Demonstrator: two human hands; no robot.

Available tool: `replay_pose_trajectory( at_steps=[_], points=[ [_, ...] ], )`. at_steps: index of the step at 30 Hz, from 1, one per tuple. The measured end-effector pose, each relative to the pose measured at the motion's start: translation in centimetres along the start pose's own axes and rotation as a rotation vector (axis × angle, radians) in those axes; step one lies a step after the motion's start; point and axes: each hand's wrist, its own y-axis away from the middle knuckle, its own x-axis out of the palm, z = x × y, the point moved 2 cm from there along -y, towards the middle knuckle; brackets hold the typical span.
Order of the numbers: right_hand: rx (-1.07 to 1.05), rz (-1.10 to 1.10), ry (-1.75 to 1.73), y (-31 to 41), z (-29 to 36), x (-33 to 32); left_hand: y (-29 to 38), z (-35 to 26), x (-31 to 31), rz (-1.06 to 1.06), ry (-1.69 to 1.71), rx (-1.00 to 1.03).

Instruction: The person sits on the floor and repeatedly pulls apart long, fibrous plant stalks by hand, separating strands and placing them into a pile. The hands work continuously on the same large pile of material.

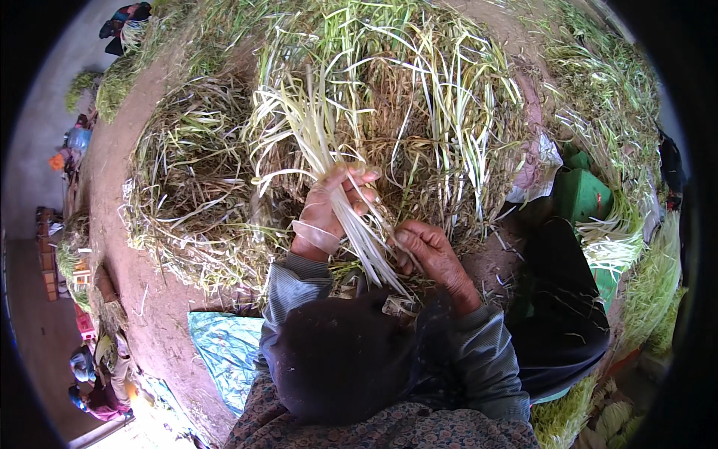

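Observation:
My left hand [322, 216], in a thin translucent glove, is closed around a bunch of pale chive-like stalks [367, 238]. The white stalk ends point down towards my lap, and the yellowish leaves [305, 126] fan out beyond the fist. Just right of the stalk ends, my bare right hand [429, 250] pinches a thin brownish strand [387, 213] running along the bunch; part of it is hidden by the fingers. Ahead of both hands lies a broad heap of the same plants [460, 112], with long pale leaves over brown, withered ones.
Withered leaves [196, 168] are piled at left. Sorted pale stalks [611, 241] lie at right beside a green object [583, 193] and my dark-clothed knee [561, 292]. A bluish plastic sheet [224, 348] is at lower left. Other people [101, 387] are at the far left.

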Motion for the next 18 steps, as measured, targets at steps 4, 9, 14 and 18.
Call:
replay_pose_trajectory(
  at_steps=[4,9,14,18],
  points=[
    [0.057,0.075,0.138,0.4,2.2,0.3,-0.5,1.0,-0.5,-0.018,0.131,0.032],
    [-0.014,-0.015,-0.122,2.6,3.0,0.9,-0.9,1.2,-1.9,-0.070,0.126,0.045],
    [-0.317,-0.170,-0.375,10.3,5.5,-3.1,-1.4,-0.9,-6.0,-0.225,0.148,0.225],
    [-0.682,0.138,-0.721,11.6,10.1,-6.9,-1.0,-2.3,-5.5,-0.414,0.047,0.297]
  ],
)
